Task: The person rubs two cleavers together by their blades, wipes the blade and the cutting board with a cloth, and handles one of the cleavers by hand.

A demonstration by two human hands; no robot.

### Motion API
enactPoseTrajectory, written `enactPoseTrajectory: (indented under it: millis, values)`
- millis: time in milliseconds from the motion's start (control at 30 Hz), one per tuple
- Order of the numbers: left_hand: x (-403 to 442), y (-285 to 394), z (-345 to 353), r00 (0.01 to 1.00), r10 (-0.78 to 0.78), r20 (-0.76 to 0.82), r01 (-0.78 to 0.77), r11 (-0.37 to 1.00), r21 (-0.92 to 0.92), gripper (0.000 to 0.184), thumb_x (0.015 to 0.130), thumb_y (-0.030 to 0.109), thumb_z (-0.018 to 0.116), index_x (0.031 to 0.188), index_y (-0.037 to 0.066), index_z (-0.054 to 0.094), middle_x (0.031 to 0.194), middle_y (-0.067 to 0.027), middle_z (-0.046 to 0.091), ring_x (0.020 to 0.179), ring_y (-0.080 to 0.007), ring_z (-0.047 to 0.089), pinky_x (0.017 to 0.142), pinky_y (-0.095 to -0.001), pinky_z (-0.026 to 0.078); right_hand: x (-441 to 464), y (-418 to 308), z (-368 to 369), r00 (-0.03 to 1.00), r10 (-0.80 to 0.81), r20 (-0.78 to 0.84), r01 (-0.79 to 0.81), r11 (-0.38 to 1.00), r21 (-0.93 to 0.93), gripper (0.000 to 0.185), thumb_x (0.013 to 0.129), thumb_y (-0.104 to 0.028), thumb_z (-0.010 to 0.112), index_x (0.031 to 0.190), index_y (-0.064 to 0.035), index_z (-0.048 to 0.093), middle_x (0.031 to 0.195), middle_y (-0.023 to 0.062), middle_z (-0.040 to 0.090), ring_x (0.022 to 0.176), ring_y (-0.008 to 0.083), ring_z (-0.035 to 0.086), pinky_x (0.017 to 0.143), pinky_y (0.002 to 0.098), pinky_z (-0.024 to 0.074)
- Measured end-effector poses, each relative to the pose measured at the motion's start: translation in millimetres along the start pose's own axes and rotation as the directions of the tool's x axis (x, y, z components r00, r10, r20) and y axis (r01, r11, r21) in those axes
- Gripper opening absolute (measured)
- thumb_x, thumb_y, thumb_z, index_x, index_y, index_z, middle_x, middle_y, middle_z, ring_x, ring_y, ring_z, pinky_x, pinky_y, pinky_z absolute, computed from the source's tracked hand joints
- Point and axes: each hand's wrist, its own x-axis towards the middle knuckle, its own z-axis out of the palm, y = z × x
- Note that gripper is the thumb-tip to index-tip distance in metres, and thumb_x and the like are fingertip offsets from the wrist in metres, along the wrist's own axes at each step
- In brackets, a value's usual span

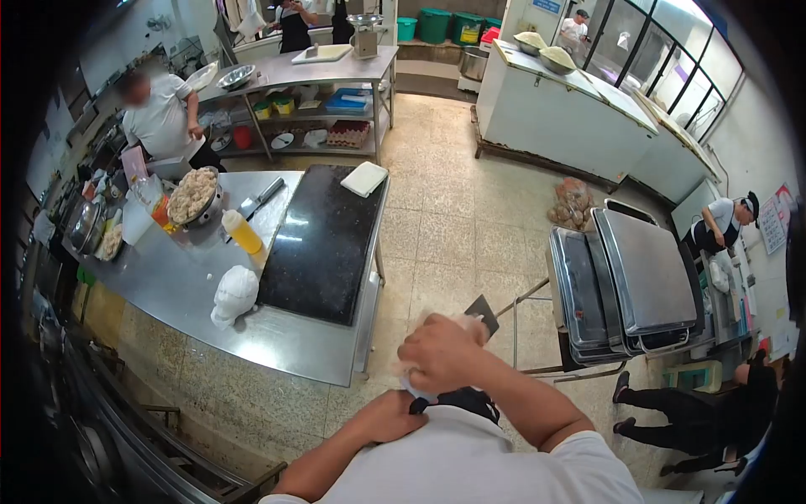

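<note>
In front of my waist, my right hand (443,354) is closed around a flat scraper (482,316), whose dark rectangular blade sticks out past the fingers. Something pale and blurred shows around that hand; I cannot make out what it is. My left hand (398,417) rests against the dark apron waist (470,403), just below the right one, with its fingers mostly hidden. Left of both hands, a black slab (323,244) lies on the steel table (311,357). Beside the slab are a bunched white cloth (236,294) and a yellow squeeze bottle (243,233).
A broad knife (262,196), a bowl of pale lumps (195,198) and a white tray (364,179) are on the table. Stacked metal trays (646,269) stand on a rack at right. A bag (572,204) lies on the floor. Several people are around the room.
</note>
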Motion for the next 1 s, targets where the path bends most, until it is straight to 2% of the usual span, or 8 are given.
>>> enactPoseTrajectory:
  millis: [200,333,433,500,533,700,867,1000]
  values:
    - [-22,-12,-2,0.999,0.002,-0.032,-0.002,1.000,0.016,0.038,0.083,0.026,0.069,0.111,0.001,0.066,0.079,-0.0192,0.065,0.072,-0.0295,0.063,0.071,-0.0388,0.050,-21,40,-29,0.982,0.184,0.036,-0.183,0.982,-0.039,0.019,0.069,-0.029,0.062,0.070,-0.0096,0.063,0.073,0.0096,0.066,0.078,0.0303,0.065,0.085,0.0424,0.0448]
    - [-34,-14,-1,0.997,0.032,-0.066,-0.039,0.994,-0.099,0.037,0.084,0.025,0.069,0.112,0.001,0.065,0.082,-0.0189,0.067,0.074,-0.0272,0.063,0.072,-0.0384,0.050,-14,16,-8,0.983,0.180,0.043,-0.176,0.980,-0.095,0.021,0.072,-0.031,0.063,0.075,-0.0103,0.064,0.076,0.0085,0.065,0.080,0.0291,0.064,0.086,0.0416,0.0460]
    - [-37,-18,0,0.993,0.078,-0.093,-0.088,0.990,-0.114,0.039,0.084,0.024,0.069,0.116,0.002,0.065,0.084,-0.0175,0.067,0.077,-0.0252,0.063,0.073,-0.0375,0.050,5,-12,16,1.000,0.019,0.019,-0.019,1.000,-0.021,0.020,0.072,-0.031,0.064,0.073,-0.0103,0.064,0.075,0.0089,0.065,0.078,0.0298,0.064,0.087,0.0419,0.0448]
    - [-37,-15,-3,0.999,-0.021,-0.041,0.019,0.998,-0.056,0.039,0.084,0.024,0.069,0.117,0.003,0.065,0.084,-0.0169,0.067,0.076,-0.0250,0.062,0.073,-0.0371,0.050,4,-4,20,0.999,-0.027,0.046,0.026,0.999,0.021,0.018,0.071,-0.028,0.064,0.074,-0.0099,0.064,0.073,0.0084,0.065,0.077,0.0294,0.064,0.087,0.0417,0.0439]
    - [-38,-14,-5,0.993,-0.116,0.004,0.116,0.993,0.001,0.040,0.084,0.024,0.069,0.119,0.004,0.066,0.084,-0.0164,0.067,0.076,-0.0248,0.062,0.073,-0.0367,0.050,0,5,14,0.999,-0.027,0.045,0.026,0.999,0.024,0.018,0.071,-0.028,0.064,0.074,-0.0099,0.064,0.073,0.0084,0.065,0.077,0.0294,0.064,0.087,0.0417,0.0439]
    - [-42,-2,-9,0.998,-0.056,-0.036,0.054,0.996,-0.065,0.039,0.084,0.025,0.069,0.118,0.005,0.067,0.080,-0.0149,0.066,0.071,-0.0230,0.060,0.070,-0.0368,0.049,-16,36,-25,0.987,0.149,0.055,-0.145,0.987,-0.068,0.019,0.068,-0.025,0.063,0.077,-0.0093,0.064,0.075,0.0084,0.065,0.079,0.0294,0.063,0.087,0.0424,0.0437]
    - [-25,-11,-3,0.997,-0.039,-0.070,0.031,0.992,-0.119,0.038,0.084,0.025,0.069,0.116,0.005,0.068,0.079,-0.0138,0.066,0.072,-0.0209,0.061,0.071,-0.0354,0.049,8,-1,5,1.000,0.030,0.004,-0.030,0.998,-0.052,0.018,0.068,-0.025,0.063,0.076,-0.0099,0.064,0.075,0.0085,0.065,0.079,0.0291,0.063,0.087,0.0425,0.0438]
    - [-21,5,-4,0.993,-0.086,-0.085,0.082,0.995,-0.052,0.036,0.084,0.022,0.069,0.114,0.003,0.068,0.081,-0.0108,0.067,0.075,-0.0168,0.061,0.071,-0.0334,0.049,-5,35,-5,1.000,0.007,0.002,-0.007,1.000,0.016,0.018,0.070,-0.026,0.062,0.078,-0.0098,0.064,0.076,0.0085,0.065,0.079,0.0288,0.064,0.087,0.0420,0.0441]
